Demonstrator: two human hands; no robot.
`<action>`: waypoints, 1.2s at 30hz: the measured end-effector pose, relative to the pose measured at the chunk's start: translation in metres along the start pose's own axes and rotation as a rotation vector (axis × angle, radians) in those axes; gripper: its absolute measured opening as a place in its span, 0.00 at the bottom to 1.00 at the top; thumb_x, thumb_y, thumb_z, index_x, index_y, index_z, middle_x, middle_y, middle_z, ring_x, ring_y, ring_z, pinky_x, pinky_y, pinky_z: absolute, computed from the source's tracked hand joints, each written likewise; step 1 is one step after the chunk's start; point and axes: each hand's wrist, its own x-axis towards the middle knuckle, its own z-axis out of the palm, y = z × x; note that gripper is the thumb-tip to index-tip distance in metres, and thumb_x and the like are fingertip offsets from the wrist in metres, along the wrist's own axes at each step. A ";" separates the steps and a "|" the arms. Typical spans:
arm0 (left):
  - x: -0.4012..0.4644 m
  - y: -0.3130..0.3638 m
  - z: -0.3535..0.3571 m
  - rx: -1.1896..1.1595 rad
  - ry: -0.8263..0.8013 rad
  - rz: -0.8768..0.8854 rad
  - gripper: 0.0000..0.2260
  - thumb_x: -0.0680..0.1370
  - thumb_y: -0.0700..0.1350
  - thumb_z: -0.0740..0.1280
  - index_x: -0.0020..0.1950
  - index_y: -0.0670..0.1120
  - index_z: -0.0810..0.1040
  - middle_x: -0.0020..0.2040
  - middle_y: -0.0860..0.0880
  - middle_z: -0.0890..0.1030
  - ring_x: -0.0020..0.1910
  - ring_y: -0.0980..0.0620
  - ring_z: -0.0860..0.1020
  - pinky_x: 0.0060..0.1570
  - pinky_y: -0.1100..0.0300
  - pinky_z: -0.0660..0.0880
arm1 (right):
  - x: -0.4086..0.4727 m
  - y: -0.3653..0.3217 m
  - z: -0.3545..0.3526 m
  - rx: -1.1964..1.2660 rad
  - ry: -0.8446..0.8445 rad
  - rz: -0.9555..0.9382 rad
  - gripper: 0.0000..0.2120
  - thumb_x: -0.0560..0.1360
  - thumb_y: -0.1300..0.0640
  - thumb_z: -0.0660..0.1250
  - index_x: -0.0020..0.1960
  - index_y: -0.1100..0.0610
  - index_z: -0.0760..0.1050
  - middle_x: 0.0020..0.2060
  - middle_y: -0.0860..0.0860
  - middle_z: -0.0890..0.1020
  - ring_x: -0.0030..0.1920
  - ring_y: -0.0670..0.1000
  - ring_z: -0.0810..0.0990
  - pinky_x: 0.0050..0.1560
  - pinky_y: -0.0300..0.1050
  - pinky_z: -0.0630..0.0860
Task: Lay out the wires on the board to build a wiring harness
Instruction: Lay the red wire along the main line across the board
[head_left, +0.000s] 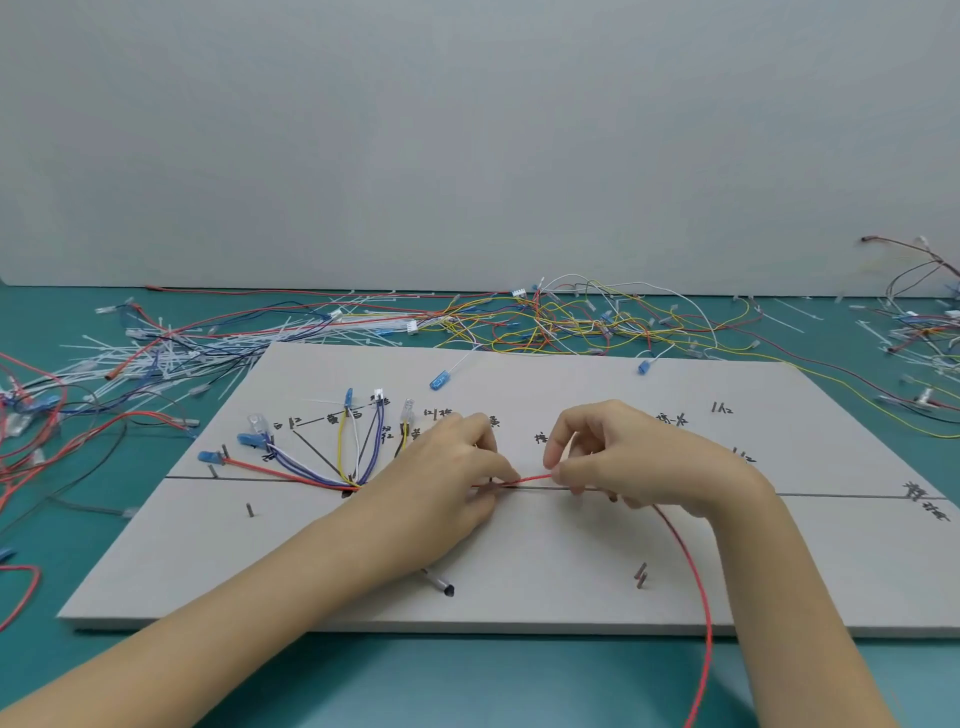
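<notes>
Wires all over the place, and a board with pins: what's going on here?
A person is building a wiring harness on a grey board. Both hands pinch one red wire along the drawn line: the left hand pressing it down, the right hand holding it just beyond. Its loose end trails off the board's near edge. Several wires already fan out at left.

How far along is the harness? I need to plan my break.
Early stage. Done: a fan of wires routed to the left pegs. In hand: both hands, left hand and right hand, pinch a red wire along the board centre line. Left: the right side is bare; a loose wire pile waits.
</notes>
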 end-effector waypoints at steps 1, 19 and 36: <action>0.001 0.001 0.001 0.022 0.012 0.011 0.11 0.78 0.42 0.65 0.57 0.52 0.83 0.46 0.55 0.69 0.50 0.53 0.69 0.51 0.59 0.67 | -0.001 0.000 -0.004 -0.013 0.008 0.011 0.06 0.73 0.63 0.66 0.45 0.54 0.78 0.30 0.45 0.77 0.24 0.44 0.67 0.22 0.35 0.63; 0.019 0.028 0.021 0.046 -0.036 0.111 0.16 0.79 0.41 0.60 0.63 0.55 0.79 0.49 0.51 0.73 0.50 0.49 0.66 0.49 0.54 0.64 | -0.005 -0.016 -0.017 -0.429 0.042 0.226 0.14 0.75 0.65 0.61 0.43 0.51 0.82 0.37 0.48 0.81 0.41 0.49 0.78 0.38 0.40 0.72; 0.026 0.039 0.032 -0.055 0.026 0.093 0.15 0.77 0.37 0.59 0.61 0.46 0.77 0.46 0.46 0.74 0.50 0.47 0.71 0.47 0.52 0.69 | 0.004 -0.005 0.002 -0.316 0.301 0.195 0.15 0.72 0.67 0.57 0.49 0.56 0.79 0.44 0.54 0.82 0.45 0.55 0.79 0.38 0.41 0.72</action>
